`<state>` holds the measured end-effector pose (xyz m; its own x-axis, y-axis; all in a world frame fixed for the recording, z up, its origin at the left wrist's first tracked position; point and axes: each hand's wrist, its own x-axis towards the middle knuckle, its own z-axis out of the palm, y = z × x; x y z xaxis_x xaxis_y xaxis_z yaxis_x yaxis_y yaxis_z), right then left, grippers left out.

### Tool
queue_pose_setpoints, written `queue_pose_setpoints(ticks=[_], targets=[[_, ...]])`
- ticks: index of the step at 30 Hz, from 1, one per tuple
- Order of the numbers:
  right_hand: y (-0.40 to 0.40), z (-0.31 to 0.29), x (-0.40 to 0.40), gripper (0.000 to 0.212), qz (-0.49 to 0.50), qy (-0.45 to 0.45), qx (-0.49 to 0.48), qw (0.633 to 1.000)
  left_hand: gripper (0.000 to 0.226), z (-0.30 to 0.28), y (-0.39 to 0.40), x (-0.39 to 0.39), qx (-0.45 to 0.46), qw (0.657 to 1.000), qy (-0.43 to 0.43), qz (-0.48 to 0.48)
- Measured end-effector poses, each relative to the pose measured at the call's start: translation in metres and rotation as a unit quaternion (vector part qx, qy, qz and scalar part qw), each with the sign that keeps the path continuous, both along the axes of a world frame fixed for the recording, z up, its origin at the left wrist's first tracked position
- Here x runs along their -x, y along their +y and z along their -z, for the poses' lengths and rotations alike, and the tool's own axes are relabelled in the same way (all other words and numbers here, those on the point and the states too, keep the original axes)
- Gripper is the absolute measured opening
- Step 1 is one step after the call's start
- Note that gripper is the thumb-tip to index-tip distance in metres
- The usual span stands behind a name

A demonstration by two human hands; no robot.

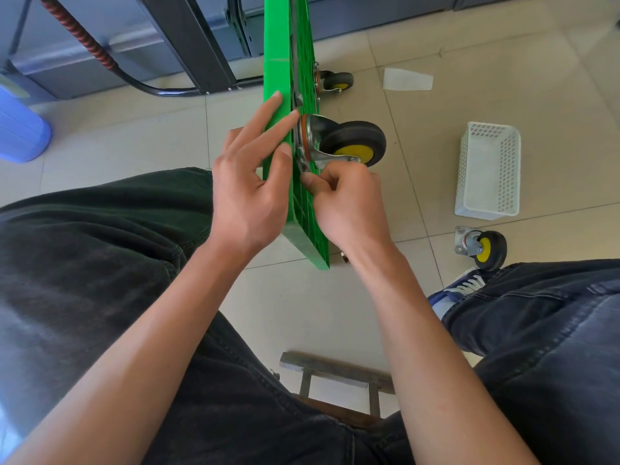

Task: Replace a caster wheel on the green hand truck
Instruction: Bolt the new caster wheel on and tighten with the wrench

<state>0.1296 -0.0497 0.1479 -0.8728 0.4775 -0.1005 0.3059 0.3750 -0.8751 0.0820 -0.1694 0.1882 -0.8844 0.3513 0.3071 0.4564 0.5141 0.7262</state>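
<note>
While the green hand truck [285, 48] stands on edge on the tiled floor [335, 313], between the seated person's knees, its ribbed underside faces to the person's right with the caster wheel [355, 144] bolted flat against it. The left hand [250, 186] lies against the smooth face of the deck, fingers straight and spread, thumb tip near the caster's mounting plate, steadying the board rather than gripping it. The right hand [345, 199] is curled tight, thumb and forefinger pinching something small at the lower corner of the plate; likely a nut or bolt, though it is too hidden to tell.

The deck looks like stiff moulded plastic, light enough to prop with one flat palm, yet apt to tip on its thin edge. I judge the caster heavier for its size, steel fork and rubber tyre, best held by the fork or plate, since the wheel would spin and swivel away.

A white perforated basket [488, 171] sits on the floor well to the right, and I can see nothing inside it. Just beyond its near end lies a loose caster [483, 248], beside the person's shoe [466, 285]. Another fitted caster [337, 81] shows farther along the deck.
</note>
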Motion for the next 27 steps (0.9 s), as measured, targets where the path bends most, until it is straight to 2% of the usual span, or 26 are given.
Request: queue_pose_setpoints(ticks=[11,18,23,27], targets=[[0.000,-0.025,-0.001,0.047,-0.005,-0.041,0.037,0.998,0.037,0.000,0.003,-0.001,-0.016,1.000,-0.006,-0.008],[-0.002,-0.032,-0.002,0.040,-0.024,-0.071,0.003,0.997,0.037,0.001,0.004,-0.001,-0.023,1.000,-0.010,-0.011],[-0.002,-0.039,-0.001,0.042,-0.032,-0.087,-0.022,0.995,0.036,0.002,0.005,-0.002,-0.030,0.999,-0.014,-0.009],[-0.003,-0.045,-0.001,0.032,-0.037,-0.086,-0.039,0.995,0.036,0.002,0.007,-0.004,-0.039,0.999,-0.020,-0.010]])
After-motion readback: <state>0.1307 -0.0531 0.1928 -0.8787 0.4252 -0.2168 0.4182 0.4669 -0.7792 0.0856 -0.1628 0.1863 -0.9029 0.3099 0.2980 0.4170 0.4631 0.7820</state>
